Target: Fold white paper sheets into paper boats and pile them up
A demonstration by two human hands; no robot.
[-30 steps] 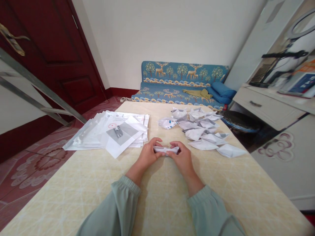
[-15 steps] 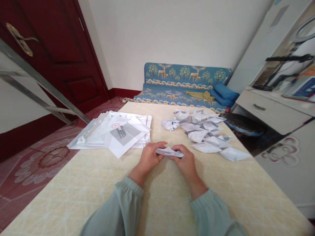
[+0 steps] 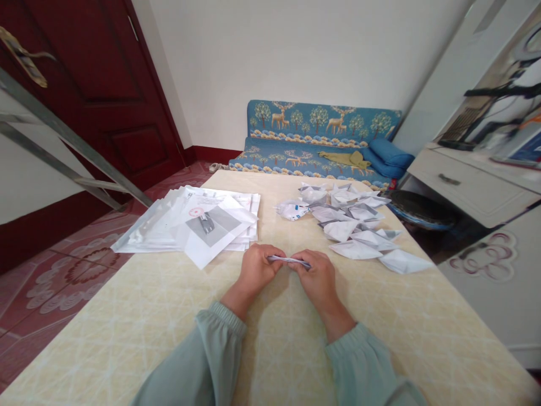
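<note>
Between my two hands is a piece of folded paper (image 3: 289, 260), seen almost edge-on as a thin flat strip above the table. My left hand (image 3: 261, 270) pinches its left end, and my right hand (image 3: 315, 276) pinches the right end. Fingers cover both ends of the paper. Beyond my right hand lie several folded paper boats (image 3: 355, 250), grouped in rows. One paper boat with blue print (image 3: 292, 210) sits at the left of that group. To the left rests a loose printed sheet (image 3: 217, 228) on top of a paper stack (image 3: 158, 231).
The table (image 3: 279, 349) has a pale yellow patterned cover. Behind it stands a blue sofa (image 3: 291, 148) with deer and trees. A metal ladder (image 3: 80, 146) leans at the left by a dark red door (image 3: 105, 73). A white cabinet (image 3: 473, 186) and a round dark stool (image 3: 416, 208) are at the right.
The folded paper has gone from a slightly opened shape with a raised middle to a thin, flattened strip. Both hands have closed more tightly on its ends.
</note>
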